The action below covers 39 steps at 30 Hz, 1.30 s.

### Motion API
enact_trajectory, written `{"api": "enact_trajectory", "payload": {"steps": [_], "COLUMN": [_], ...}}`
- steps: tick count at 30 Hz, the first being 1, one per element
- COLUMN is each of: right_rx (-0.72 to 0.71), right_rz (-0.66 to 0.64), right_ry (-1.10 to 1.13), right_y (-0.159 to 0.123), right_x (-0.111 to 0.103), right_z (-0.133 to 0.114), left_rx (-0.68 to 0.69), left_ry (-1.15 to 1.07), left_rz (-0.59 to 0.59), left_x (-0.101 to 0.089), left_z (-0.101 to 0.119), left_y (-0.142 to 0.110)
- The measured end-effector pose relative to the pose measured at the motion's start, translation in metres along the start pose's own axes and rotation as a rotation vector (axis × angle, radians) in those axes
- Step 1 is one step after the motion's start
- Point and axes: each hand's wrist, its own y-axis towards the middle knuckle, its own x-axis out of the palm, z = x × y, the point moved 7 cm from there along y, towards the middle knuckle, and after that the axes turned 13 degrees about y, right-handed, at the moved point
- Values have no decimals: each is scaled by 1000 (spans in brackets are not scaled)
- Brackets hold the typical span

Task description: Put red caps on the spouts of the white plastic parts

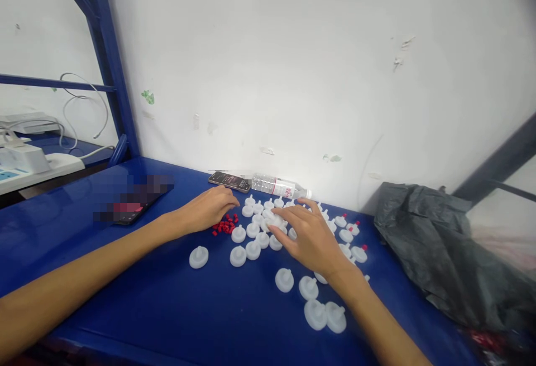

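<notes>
Two phones (229, 181); one water bottle (280, 186); one black bag (444, 246).

Small assembly workshop, blue metal workbench (125, 299), scattered white plastic parts (252, 250)

The right hand (312, 237) covers several of the white caps (253, 250), so their number beneath the palm cannot be told. The left hand (207, 209) hides part of the pile of red pieces (225, 225), each too small to make out; whether its fingertips pinch one cannot be told. A dark flat object (134, 201) on the counter (167, 304) is blurred out. The phone (229, 181) screen and the bottle (280, 187) label are too small to read. The grey bag (439, 243) is cut off at the right edge.
</notes>
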Motion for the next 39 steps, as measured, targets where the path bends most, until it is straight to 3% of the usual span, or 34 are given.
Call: {"api": "enact_trajectory", "payload": {"steps": [19,39], "right_rx": [13,15], "right_rz": [-26,-45], "right_ry": [3,0], "right_y": [0,0], "right_x": [2,5], "right_z": [0,0], "left_rx": [53,27], "left_ry": [-25,47], "left_rz": [-124,-23], "left_x": [5,-1], "left_z": [-9,1], "left_y": [-3,-3]}}
